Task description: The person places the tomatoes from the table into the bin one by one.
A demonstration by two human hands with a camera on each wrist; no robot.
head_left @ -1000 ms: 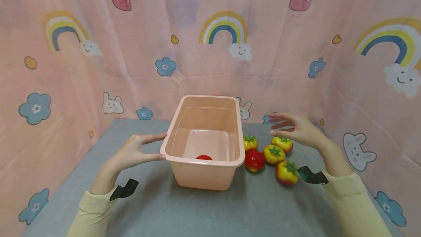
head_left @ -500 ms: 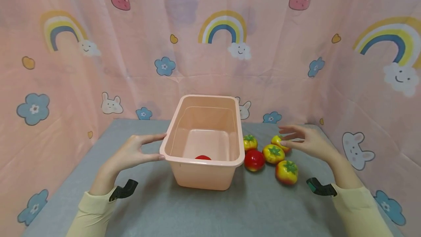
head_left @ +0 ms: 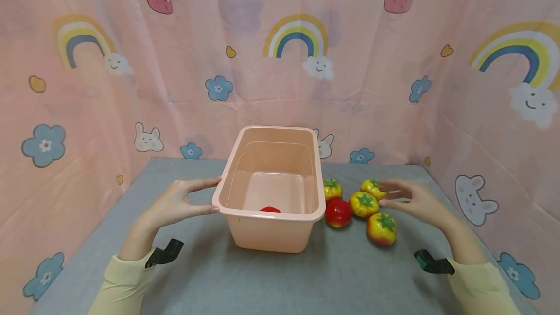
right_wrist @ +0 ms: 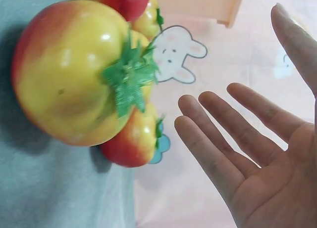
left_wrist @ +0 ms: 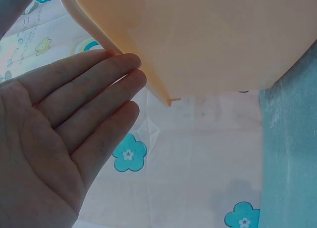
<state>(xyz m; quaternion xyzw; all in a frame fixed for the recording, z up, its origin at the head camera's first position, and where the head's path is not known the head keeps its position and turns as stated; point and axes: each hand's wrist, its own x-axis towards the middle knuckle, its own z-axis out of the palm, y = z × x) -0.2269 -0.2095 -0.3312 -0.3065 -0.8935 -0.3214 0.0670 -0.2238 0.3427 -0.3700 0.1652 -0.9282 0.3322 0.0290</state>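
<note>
In the head view a pale peach plastic bin [head_left: 271, 232] stands mid-table with a red round thing [head_left: 270, 209] inside, partly hidden by its front wall. My left hand [head_left: 175, 203] touches the bin's left rim with straight fingers and thumb. To the right of the bin lie a glossy red round fruit [head_left: 338, 213] and several yellow-and-red toy persimmons with green leafy tops, among them a front persimmon [head_left: 381, 229], a middle persimmon [head_left: 364, 204] and a back persimmon [head_left: 372, 187]. My right hand [head_left: 413, 201] holds nothing, fingers spread beside the back and middle persimmons; its fingertips overlap the back one.
Another persimmon [head_left: 332, 189] lies close against the bin's right side, partly hidden. A grey cloth [head_left: 280, 286] covers the table. Pink patterned curtains [head_left: 175, 86] enclose its back and sides.
My right hand has come down and moved slightly right, to beside the persimmons. My left hand and the bin have stayed in place.
</note>
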